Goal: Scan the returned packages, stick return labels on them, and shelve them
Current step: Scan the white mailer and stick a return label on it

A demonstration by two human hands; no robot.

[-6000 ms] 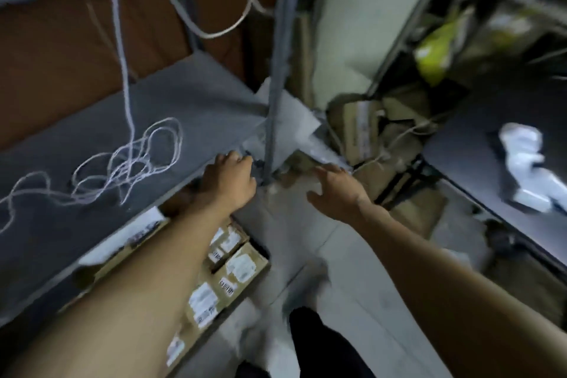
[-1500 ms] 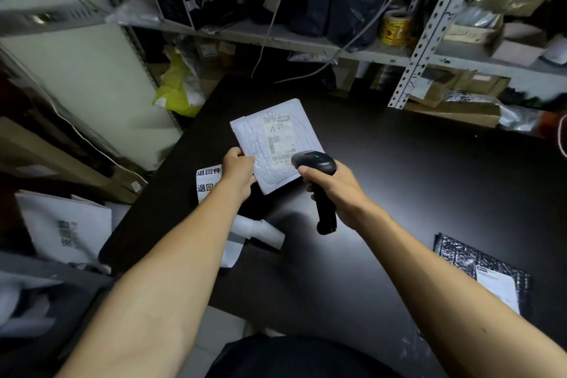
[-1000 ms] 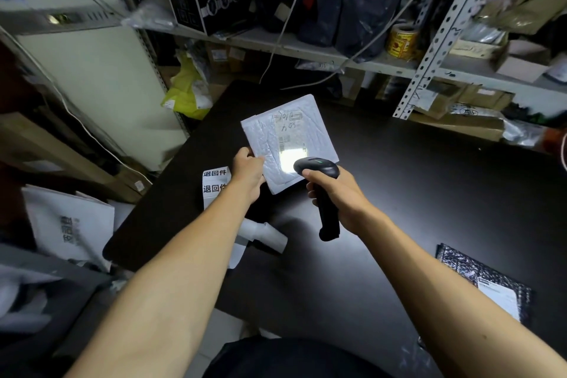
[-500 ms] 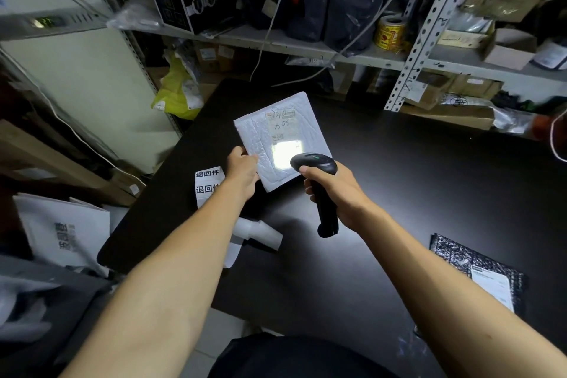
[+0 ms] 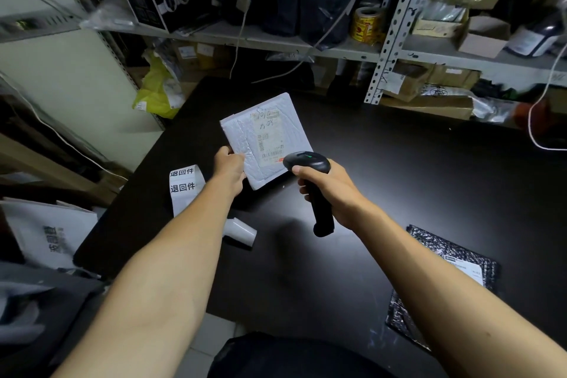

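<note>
My left hand (image 5: 230, 170) grips the lower left edge of a white padded package (image 5: 266, 138), held tilted above the black table (image 5: 399, 181) with its shipping label facing me. My right hand (image 5: 329, 186) is closed around a black handheld scanner (image 5: 313, 181), its head just at the package's lower right corner; a small green light shows on top. A strip of white return labels (image 5: 184, 186) printed with black characters lies on the table left of my left hand, running to a white roll core (image 5: 241, 232).
A black bubble mailer (image 5: 441, 258) with a white label lies at the table's right front. Metal shelving (image 5: 276, 43) behind the table holds boxes, dark bags and a tape roll (image 5: 366, 24). A yellow bag (image 5: 156, 89) and white packages (image 5: 46, 233) sit at left.
Six seconds ago both hands were empty at a shelf corner. Since then I hold package and scanner; the bright scan light on the label half a second ago is gone now.
</note>
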